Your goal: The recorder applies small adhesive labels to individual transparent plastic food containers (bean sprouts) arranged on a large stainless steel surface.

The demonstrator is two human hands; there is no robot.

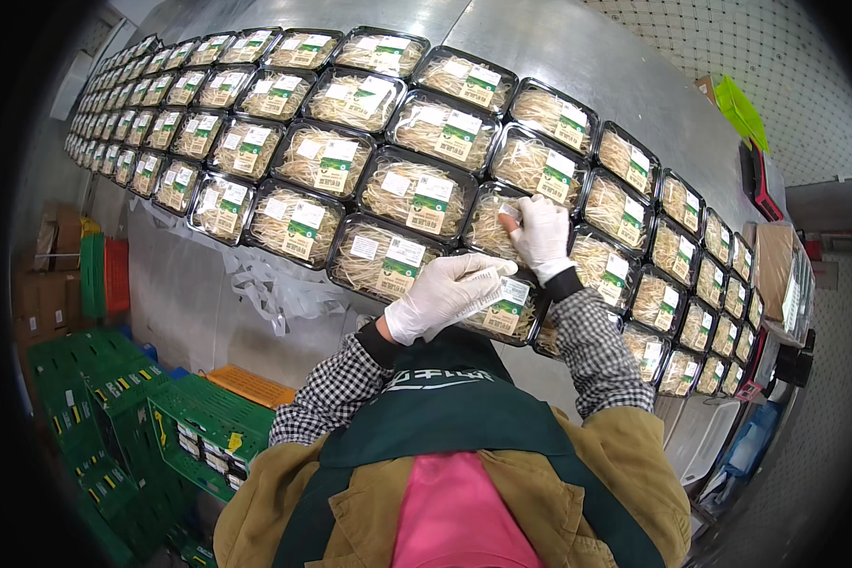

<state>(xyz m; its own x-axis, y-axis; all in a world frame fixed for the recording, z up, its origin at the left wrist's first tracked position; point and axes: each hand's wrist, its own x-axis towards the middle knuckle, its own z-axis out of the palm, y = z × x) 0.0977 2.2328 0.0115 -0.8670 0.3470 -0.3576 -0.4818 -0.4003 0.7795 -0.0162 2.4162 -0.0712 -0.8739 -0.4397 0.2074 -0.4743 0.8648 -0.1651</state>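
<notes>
My left hand point(440, 295), in a white glove, grips a folded strip of printed white labels point(479, 298). It is over a clear-lidded black tray of bean sprouts point(508, 323) near the table's front edge. Just beyond, my right hand point(545, 231) rests on another tray of sprouts point(490, 231). Its glove leaves the thumb tip bare. That thumb touches a small white label point(509, 211) on the film; whether the label is pinched or lies flat, I cannot tell. The neighbouring sprout tray point(380, 255) bears a small white label beside its green-and-tan one.
Rows of similar trays point(220, 89) cover much of the steel table point(539, 42). Translucent backing strips point(277, 284) hang off its front edge. Green crates point(206, 426) stand at lower left, cardboard boxes point(50, 298) behind them. A wrapped stack point(781, 284) sits at the right end.
</notes>
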